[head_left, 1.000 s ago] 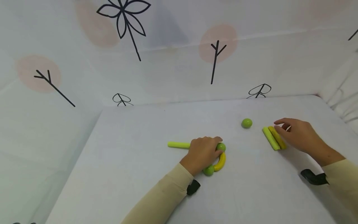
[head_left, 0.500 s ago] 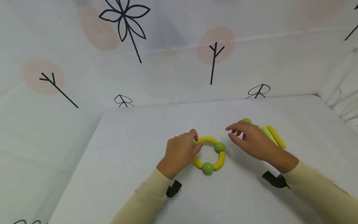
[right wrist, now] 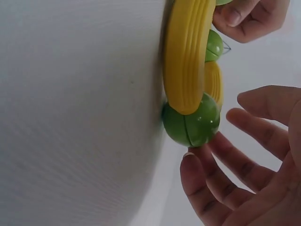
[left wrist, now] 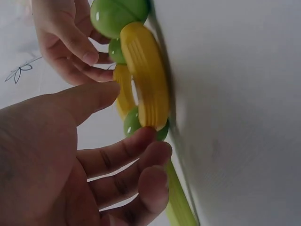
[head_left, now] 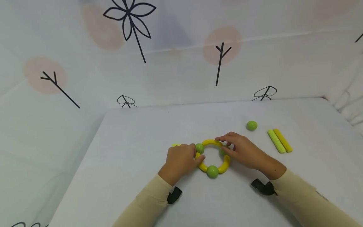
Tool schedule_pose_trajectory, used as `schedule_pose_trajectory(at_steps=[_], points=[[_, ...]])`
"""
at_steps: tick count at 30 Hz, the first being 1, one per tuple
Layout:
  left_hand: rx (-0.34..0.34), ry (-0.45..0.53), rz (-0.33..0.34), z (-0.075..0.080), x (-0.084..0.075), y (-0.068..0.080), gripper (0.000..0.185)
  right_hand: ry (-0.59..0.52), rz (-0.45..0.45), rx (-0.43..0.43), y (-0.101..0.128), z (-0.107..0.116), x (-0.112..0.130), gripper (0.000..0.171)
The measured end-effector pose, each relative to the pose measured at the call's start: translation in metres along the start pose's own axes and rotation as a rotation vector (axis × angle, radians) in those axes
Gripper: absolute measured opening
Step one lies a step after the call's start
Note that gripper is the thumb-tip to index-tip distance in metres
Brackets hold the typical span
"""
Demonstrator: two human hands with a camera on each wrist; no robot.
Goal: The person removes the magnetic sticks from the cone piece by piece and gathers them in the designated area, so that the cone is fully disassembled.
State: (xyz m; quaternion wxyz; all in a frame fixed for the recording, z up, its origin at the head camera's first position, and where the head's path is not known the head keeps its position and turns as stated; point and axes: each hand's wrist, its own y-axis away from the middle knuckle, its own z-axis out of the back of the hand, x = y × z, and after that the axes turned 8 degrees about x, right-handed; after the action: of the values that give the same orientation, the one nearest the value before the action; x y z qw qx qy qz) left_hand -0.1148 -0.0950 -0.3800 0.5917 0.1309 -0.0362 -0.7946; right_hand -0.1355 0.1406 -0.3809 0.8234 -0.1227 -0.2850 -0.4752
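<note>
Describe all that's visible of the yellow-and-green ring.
The ring alternates three curved yellow pieces with three round green balls. It looks like glossy plastic, the yellow ribbed, with seams on some balls. It lies flat on the white table, between the left hand and right hand. Fingertips of both seem to touch it. A light-green rod runs outward beside the left ball; whether it's attached is hidden. Joint tightness can't be judged.

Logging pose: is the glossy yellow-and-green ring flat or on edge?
Flat: the ring lies along the white tabletop in both wrist views.
</note>
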Motion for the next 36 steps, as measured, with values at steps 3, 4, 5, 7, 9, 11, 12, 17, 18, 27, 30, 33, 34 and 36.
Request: schedule_pose_trajectory(at_steps=[3,4,5,7,9,11,12,17,18,27,30,33,34,36], points=[[-0.009,-0.016,-0.028,-0.005,-0.002,0.0,0.039,0.014,0.027,0.0,0.002,-0.004,-0.003,0.036],[-0.019,-0.022,-0.035,-0.007,-0.002,-0.001,0.039,0.021,0.032,-0.002,0.003,-0.005,-0.004,0.035],[-0.025,-0.023,-0.038,-0.007,-0.002,-0.001,0.039,0.026,0.032,-0.001,0.003,-0.006,-0.004,0.035],[-0.036,-0.023,-0.047,-0.007,-0.002,-0.001,0.037,0.032,0.015,0.01,0.003,-0.006,-0.005,0.033],[-0.036,-0.011,-0.051,-0.006,-0.002,-0.002,0.035,0.023,-0.006,0.033,0.004,-0.005,-0.005,0.031],[-0.032,0.001,-0.046,-0.005,-0.001,-0.002,0.03,0.003,-0.03,0.068,0.005,-0.003,-0.004,0.029],[-0.032,0.01,-0.043,-0.004,0.0,-0.002,0.028,-0.01,-0.043,0.085,0.005,-0.003,-0.003,0.027],[-0.032,0.016,-0.032,-0.002,0.003,-0.004,0.023,-0.022,-0.079,0.145,0.005,-0.003,0.004,0.014],[-0.035,0.017,-0.036,-0.001,0.004,-0.004,0.022,-0.015,-0.079,0.151,0.005,-0.004,0.006,0.011],[-0.065,0.024,-0.105,-0.002,0.01,-0.007,0.021,0.001,-0.003,0.136,0.009,-0.015,0.015,0.01],[-0.064,0.007,-0.116,-0.001,0.01,-0.008,0.021,-0.015,0.021,0.124,0.01,-0.016,0.016,0.017],[-0.038,0.006,-0.12,-0.001,0.01,-0.009,0.022,-0.034,0.017,0.145,0.011,-0.017,0.018,0.017],[-0.033,0.006,-0.123,0.0,0.01,-0.009,0.022,-0.039,0.015,0.154,0.011,-0.017,0.019,0.016],[-0.025,0.008,-0.127,0.0,0.01,-0.009,0.023,-0.043,0.017,0.173,0.01,-0.017,0.019,0.014]])
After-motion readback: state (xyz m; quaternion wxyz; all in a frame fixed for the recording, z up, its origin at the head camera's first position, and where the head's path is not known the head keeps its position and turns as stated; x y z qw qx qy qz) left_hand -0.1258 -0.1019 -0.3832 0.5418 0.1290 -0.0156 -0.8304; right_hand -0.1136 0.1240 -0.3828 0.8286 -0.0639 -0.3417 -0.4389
